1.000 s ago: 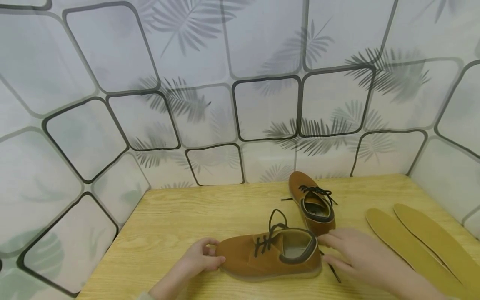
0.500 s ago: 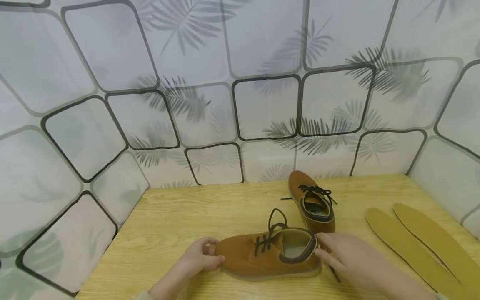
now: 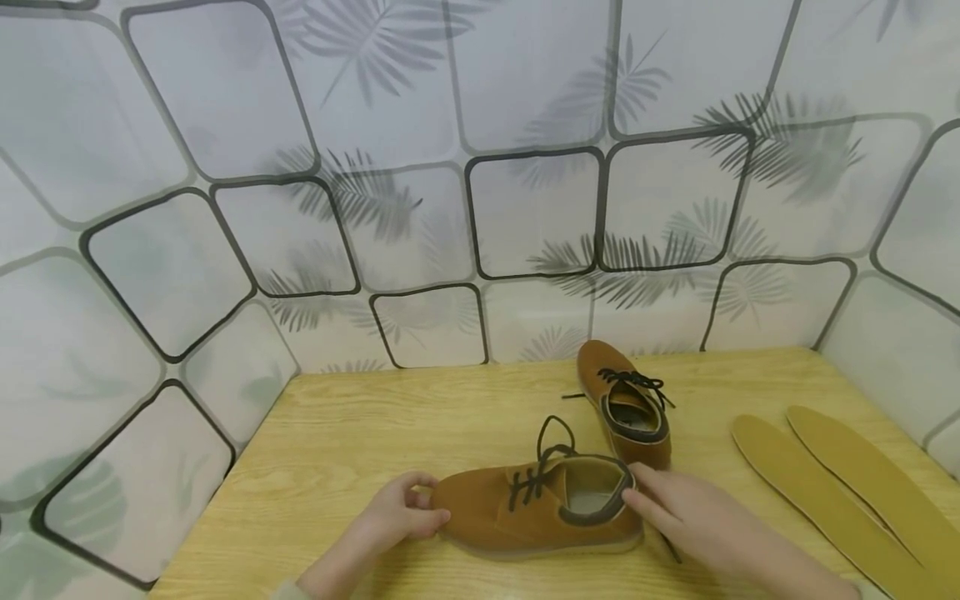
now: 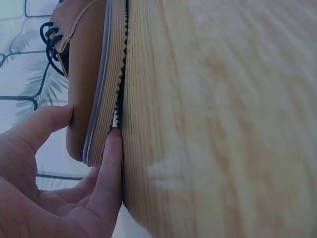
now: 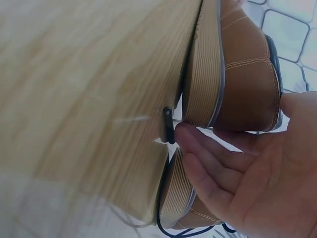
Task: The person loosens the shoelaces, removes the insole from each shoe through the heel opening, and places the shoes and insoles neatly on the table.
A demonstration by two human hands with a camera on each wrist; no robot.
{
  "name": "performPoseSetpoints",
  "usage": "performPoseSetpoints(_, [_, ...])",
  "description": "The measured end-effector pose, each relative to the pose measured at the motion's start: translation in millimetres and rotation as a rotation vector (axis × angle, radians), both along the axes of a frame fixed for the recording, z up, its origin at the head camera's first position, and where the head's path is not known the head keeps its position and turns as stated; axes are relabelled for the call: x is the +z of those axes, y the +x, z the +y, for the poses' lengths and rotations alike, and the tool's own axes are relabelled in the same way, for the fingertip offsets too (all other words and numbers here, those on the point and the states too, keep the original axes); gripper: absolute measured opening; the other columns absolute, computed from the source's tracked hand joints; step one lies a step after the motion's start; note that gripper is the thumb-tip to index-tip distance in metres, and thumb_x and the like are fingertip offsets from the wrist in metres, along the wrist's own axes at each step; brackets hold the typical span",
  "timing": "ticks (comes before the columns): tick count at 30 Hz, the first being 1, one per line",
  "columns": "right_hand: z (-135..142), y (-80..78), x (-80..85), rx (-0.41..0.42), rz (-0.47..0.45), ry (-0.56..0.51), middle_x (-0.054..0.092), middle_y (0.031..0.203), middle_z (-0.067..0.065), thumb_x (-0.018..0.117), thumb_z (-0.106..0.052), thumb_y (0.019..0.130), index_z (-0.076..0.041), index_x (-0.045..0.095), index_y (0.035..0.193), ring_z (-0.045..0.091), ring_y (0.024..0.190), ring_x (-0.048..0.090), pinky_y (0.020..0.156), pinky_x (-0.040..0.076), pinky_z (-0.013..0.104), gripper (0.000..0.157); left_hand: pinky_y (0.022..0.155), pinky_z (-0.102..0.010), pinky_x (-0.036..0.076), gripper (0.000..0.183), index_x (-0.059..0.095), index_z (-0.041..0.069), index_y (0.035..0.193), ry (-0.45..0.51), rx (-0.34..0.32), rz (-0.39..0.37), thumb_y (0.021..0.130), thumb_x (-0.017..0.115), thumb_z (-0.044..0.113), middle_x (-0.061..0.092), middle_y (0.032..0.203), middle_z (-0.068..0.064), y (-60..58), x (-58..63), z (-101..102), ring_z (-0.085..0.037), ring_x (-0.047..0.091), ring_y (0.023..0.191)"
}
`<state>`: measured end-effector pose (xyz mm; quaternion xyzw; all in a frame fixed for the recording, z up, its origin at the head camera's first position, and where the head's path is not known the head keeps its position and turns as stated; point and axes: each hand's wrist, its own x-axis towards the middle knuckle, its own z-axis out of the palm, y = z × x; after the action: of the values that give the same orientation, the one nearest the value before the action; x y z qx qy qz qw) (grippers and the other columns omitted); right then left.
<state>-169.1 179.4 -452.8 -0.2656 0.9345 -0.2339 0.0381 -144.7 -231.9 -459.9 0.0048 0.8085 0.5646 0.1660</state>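
A brown lace-up shoe (image 3: pixel 480 508) with black laces lies sole down, toe to the left. At its toe, my left hand (image 3: pixel 401 517) grips with the thumb on the upper; in the left wrist view an index finger (image 4: pixel 111 153) reaches beneath the ribbed sole. My right hand (image 3: pixel 690 512) holds the heel end, its thumb at the dark padded collar. Seen from the right wrist, the other fingers (image 5: pixel 213 168) curl behind and under the heel (image 5: pixel 242 99). A lace loop (image 3: pixel 555 433) stands up over the tongue. The shoe's opening faces up, showing a pale inside.
A second brown shoe (image 3: pixel 600 367) stands behind, toe toward the patterned wall (image 3: pixel 532 217), close to the first one's heel. Two tan insoles (image 3: pixel 787 479) lie side by side at the right of the wooden table (image 3: pixel 360 425). A black lace end (image 3: pixel 670 547) trails below my right hand.
My right hand has moved left onto the heel, and its thumb has come up to the collar. The left hand stays on the toe; the shoe keeps its place.
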Motion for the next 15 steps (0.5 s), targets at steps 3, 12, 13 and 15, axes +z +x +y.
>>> performPoseSetpoints(3, [0.5,-2.2,3.7,-0.032,-0.140,-0.043,0.069,0.140,0.019,0.051,-0.045,0.112,-0.006,0.055,0.150,0.045,0.125,0.068,0.105,0.054,0.067,0.055,0.088,-0.038,0.068,0.062,0.047,-0.013,0.143,0.001,0.018,-0.004,0.092,0.078,0.005,0.068,0.115,-0.021,-0.6,0.3,0.5,-0.016,0.072,0.091])
performPoseSetpoints(12, [3.1,-6.5,9.0,-0.024,-0.367,-0.203,0.073,0.127,0.021,0.051,-0.039,0.112,0.007,0.044,0.154,0.022,0.095,0.074,0.087,0.063,0.057,0.062,0.088,-0.039,0.068,0.061,0.048,-0.013,0.143,-0.002,0.012,0.007,0.092,0.077,0.004,0.069,0.114,-0.020,0.0,-0.4,0.3,-0.015,0.072,0.092])
performPoseSetpoints(13, [3.8,-6.5,8.9,-0.016,-0.386,-0.223,0.073,0.125,0.021,0.051,-0.038,0.113,0.008,0.043,0.154,0.022,0.094,0.073,0.083,0.064,0.052,0.062,0.088,-0.039,0.068,0.061,0.048,-0.013,0.142,-0.001,0.008,0.008,0.092,0.077,0.004,0.069,0.114,-0.020,0.0,-0.7,0.2,-0.015,0.072,0.092])
performPoseSetpoints(15, [5.3,-6.7,7.8,0.001,-0.431,-0.266,0.075,0.115,0.020,0.050,-0.037,0.113,0.009,0.041,0.154,0.022,0.089,0.071,0.072,0.062,0.040,0.062,0.088,-0.039,0.068,0.060,0.047,-0.013,0.142,-0.001,0.004,0.008,0.092,0.077,0.004,0.070,0.115,-0.021,0.2,-1.5,0.3,-0.015,0.072,0.091])
